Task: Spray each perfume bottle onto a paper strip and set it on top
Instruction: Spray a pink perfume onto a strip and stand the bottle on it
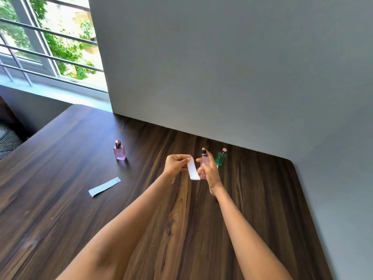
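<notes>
Left hand [176,165] grip pinches paper strip [193,169]; right hand [210,172] clamps pink bottle [204,164]; labels unreadable.

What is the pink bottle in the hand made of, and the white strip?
The pink bottle in the right hand looks like clear glass or hard plastic: you can see through it. The white strip held by the left hand looks like matte paper, thin enough to bend.
</notes>
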### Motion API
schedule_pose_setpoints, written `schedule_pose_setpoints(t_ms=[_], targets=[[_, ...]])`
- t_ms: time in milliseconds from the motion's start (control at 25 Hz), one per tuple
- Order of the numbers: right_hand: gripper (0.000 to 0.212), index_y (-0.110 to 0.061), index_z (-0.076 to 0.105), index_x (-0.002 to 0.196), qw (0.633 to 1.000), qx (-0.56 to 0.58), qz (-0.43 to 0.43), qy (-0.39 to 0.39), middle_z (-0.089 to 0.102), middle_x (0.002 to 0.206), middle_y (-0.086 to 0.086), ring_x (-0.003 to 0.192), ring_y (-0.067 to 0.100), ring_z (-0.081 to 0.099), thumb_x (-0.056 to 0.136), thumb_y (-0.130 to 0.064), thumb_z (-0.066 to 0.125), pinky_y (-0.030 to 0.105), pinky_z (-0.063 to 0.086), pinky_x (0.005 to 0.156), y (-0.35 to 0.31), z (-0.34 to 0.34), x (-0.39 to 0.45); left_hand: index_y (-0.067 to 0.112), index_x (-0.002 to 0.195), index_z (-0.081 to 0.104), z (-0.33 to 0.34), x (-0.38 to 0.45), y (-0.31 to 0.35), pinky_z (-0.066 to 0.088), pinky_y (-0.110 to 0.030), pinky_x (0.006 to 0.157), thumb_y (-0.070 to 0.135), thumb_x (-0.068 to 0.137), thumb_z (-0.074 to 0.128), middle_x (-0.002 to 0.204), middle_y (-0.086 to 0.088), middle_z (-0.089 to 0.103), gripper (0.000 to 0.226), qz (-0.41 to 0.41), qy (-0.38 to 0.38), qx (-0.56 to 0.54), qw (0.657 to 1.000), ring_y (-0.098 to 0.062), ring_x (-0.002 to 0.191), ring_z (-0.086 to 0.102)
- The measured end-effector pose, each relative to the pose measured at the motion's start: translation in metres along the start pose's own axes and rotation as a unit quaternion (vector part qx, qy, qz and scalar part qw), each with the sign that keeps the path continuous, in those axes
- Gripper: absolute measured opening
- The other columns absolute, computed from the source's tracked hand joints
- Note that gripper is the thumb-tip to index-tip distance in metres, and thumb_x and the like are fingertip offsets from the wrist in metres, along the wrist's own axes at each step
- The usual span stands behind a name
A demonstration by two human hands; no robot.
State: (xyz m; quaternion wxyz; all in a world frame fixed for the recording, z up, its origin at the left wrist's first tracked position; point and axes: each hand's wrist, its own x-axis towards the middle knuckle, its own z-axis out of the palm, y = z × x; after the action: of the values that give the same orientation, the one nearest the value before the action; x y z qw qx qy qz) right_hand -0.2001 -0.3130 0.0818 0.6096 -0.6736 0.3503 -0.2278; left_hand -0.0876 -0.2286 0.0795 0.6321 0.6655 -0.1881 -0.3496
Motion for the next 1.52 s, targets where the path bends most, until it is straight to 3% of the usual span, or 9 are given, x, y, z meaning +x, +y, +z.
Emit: schedule_pose_setpoints(t_ms=[120, 280, 400, 560, 760, 960, 1080, 1280, 1520], targets=[[0.054, -0.03, 0.031, 0.141, 0.999, 0.026, 0.012, -0.027, 0.056, 0.099, 0.005, 0.053, 0.009, 0.049, 0.094, -0.007, 0.045, 0.016, 0.043, 0.043, -0.005, 0.001, -0.003, -0.001, 0.103, 0.067, -0.011, 0.004, -0.002, 0.057, -0.028, 0.069, 0.007, 0.086, 0.064, 0.106, -0.02, 0.067, 0.019, -0.007, 0.052, -0.004, 0.999, -0.025, 0.09, 0.065], [0.065, -0.036, 0.017, 0.145, 0.95, -0.311, -0.04, -0.002, 0.045, 0.129, 0.008, 0.097, 0.022, 0.061, 0.092, -0.027, 0.054, 0.031, 0.052, 0.073, -0.011, 0.013, -0.008, 0.002, 0.113, 0.061, -0.021, 0.014, -0.003, 0.059, -0.033, 0.073, 0.006, 0.084, 0.066, 0.109, -0.017, 0.065, 0.03, -0.047, 0.151, 0.004, 0.987, -0.028, 0.096, 0.066], [0.07, -0.033, 0.021, 0.144, 0.91, -0.403, -0.086, 0.04, 0.049, 0.124, 0.007, 0.099, 0.024, 0.062, 0.087, -0.041, 0.06, 0.032, 0.053, 0.071, -0.016, 0.016, -0.01, 0.003, 0.109, 0.066, -0.032, 0.026, 0.001, 0.06, -0.033, 0.074, 0.008, 0.083, 0.068, 0.106, -0.017, 0.069, 0.026, -0.073, 0.186, -0.011, 0.98, -0.026, 0.088, 0.07], [0.055, -0.028, 0.03, 0.142, 0.918, -0.372, -0.115, 0.078, 0.054, 0.12, 0.008, 0.092, 0.022, 0.063, 0.092, -0.04, 0.048, 0.021, 0.043, 0.058, -0.024, 0.019, -0.003, 0.002, 0.104, 0.068, -0.044, 0.037, 0.009, 0.057, -0.027, 0.066, 0.007, 0.083, 0.068, 0.1, -0.017, 0.071, 0.022, -0.077, 0.196, -0.029, 0.977, -0.021, 0.074, 0.069], [0.065, -0.026, 0.017, 0.146, 0.953, -0.282, -0.106, 0.024, 0.04, 0.133, 0.008, 0.102, 0.022, 0.058, 0.092, -0.029, 0.053, 0.033, 0.054, 0.075, -0.035, 0.026, 0.002, 0.001, 0.104, 0.067, -0.046, 0.04, 0.011, 0.058, -0.03, 0.069, 0.007, 0.083, 0.068, 0.103, -0.018, 0.07, 0.022, -0.076, 0.202, -0.038, 0.976, -0.024, 0.082, 0.07], [0.064, -0.031, 0.035, 0.137, 0.929, -0.327, -0.166, 0.041, 0.05, 0.116, 0.002, 0.094, 0.01, 0.057, 0.083, -0.022, 0.068, 0.028, 0.058, 0.073, -0.035, 0.03, -0.005, 0.0, 0.105, 0.067, -0.046, 0.042, 0.018, 0.058, -0.028, 0.065, 0.007, 0.083, 0.068, 0.101, -0.018, 0.07, 0.023, -0.07, 0.191, -0.045, 0.978, -0.024, 0.079, 0.07], [0.054, -0.026, 0.043, 0.128, 0.91, -0.361, -0.198, 0.041, 0.057, 0.108, -0.001, 0.091, 0.01, 0.061, 0.081, -0.016, 0.068, 0.036, 0.06, 0.074, -0.036, 0.029, -0.008, 0.0, 0.106, 0.067, -0.048, 0.045, 0.022, 0.055, -0.025, 0.061, 0.007, 0.083, 0.068, 0.1, -0.018, 0.07, 0.024, -0.065, 0.173, -0.047, 0.982, -0.022, 0.076, 0.068], [0.065, -0.029, 0.037, 0.137, 0.918, -0.346, -0.186, 0.06, 0.06, 0.11, -0.001, 0.091, 0.011, 0.063, 0.082, -0.011, 0.066, 0.031, 0.058, 0.077, -0.043, 0.029, -0.01, 0.002, 0.105, 0.066, -0.053, 0.048, 0.021, 0.056, -0.024, 0.061, 0.009, 0.084, 0.068, 0.103, -0.016, 0.068, 0.022, -0.068, 0.163, -0.026, 0.984, -0.021, 0.079, 0.068], [0.052, -0.025, 0.046, 0.128, 0.892, -0.396, -0.205, 0.07, 0.062, 0.105, 0.002, 0.089, 0.016, 0.066, 0.081, -0.014, 0.067, 0.037, 0.059, 0.076, -0.053, 0.027, -0.006, 0.002, 0.102, 0.067, -0.06, 0.053, 0.018, 0.055, -0.023, 0.058, 0.009, 0.082, 0.069, 0.104, -0.016, 0.068, 0.021, -0.074, 0.178, -0.02, 0.981, -0.021, 0.081, 0.067]])
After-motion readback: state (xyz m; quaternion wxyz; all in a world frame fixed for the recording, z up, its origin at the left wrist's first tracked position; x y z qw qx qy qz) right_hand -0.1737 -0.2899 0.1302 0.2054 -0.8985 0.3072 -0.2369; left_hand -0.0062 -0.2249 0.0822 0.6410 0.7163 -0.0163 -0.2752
